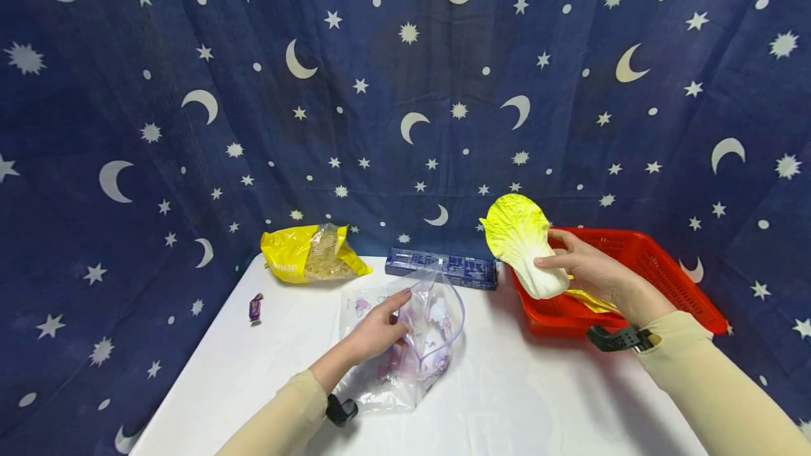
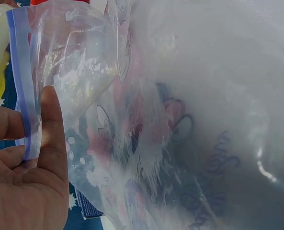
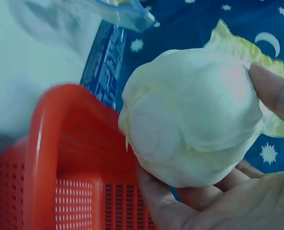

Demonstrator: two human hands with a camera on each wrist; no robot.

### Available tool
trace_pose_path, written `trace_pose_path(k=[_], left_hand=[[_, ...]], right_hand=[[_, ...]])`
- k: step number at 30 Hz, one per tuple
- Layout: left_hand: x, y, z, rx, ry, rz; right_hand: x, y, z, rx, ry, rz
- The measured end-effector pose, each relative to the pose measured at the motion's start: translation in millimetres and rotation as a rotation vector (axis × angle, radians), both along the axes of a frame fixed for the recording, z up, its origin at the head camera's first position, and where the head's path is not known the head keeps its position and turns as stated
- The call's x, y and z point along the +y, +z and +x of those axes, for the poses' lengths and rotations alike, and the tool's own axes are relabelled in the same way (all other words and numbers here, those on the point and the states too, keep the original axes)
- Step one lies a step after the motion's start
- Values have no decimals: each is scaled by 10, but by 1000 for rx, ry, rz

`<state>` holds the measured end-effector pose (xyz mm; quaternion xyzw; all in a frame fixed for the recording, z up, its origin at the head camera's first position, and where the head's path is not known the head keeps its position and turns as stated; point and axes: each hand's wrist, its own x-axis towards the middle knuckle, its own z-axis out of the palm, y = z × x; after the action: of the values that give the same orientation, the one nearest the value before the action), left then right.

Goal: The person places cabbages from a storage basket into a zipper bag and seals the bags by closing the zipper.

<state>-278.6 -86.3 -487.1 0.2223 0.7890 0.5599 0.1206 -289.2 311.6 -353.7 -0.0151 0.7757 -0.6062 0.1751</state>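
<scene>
My left hand (image 1: 375,329) pinches the purple-edged rim of a clear zip bag (image 1: 434,322) that lies mostly on the white table, its mouth held apart. In the left wrist view the thumb and fingers (image 2: 51,129) lie on either side of the bag's rim. Pink and purple cartoon prints cover the bag; whether anything lies inside is unclear. To the right, my right hand (image 1: 586,269) grips a napa cabbage (image 1: 521,241) in the air, white base down and yellow leaves up. The right wrist view shows the round white base (image 3: 194,115) with fingers and thumb around it.
Beneath the right hand stands a red plastic basket (image 1: 665,266) with something yellow (image 1: 592,299) in it. A dark blue box (image 1: 465,271) lies behind the bag. Farther left are a yellow pasta-like packet (image 1: 298,252) and a small purple-wrapped sweet (image 1: 255,308). A starry curtain (image 1: 380,90) hangs behind.
</scene>
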Motion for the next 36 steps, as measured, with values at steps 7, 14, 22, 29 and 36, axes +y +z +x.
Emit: trace_pose_path(k=[7, 14, 22, 29, 36], left_hand=[[5, 3, -3, 2, 2, 2], [-1, 14, -2, -4, 4, -4], [2, 27, -8, -19, -9, 5], [8, 24, -15, -21, -13, 4], [14, 27, -26, -40, -3, 16]], right_hand=[[-133, -41, 44, 40, 61, -28], [-266, -121, 98, 116, 109, 13], [-430, -255, 155, 169, 181, 101], [-568, -319, 248, 225, 217, 217], [-664, -427, 263, 238, 260, 222]])
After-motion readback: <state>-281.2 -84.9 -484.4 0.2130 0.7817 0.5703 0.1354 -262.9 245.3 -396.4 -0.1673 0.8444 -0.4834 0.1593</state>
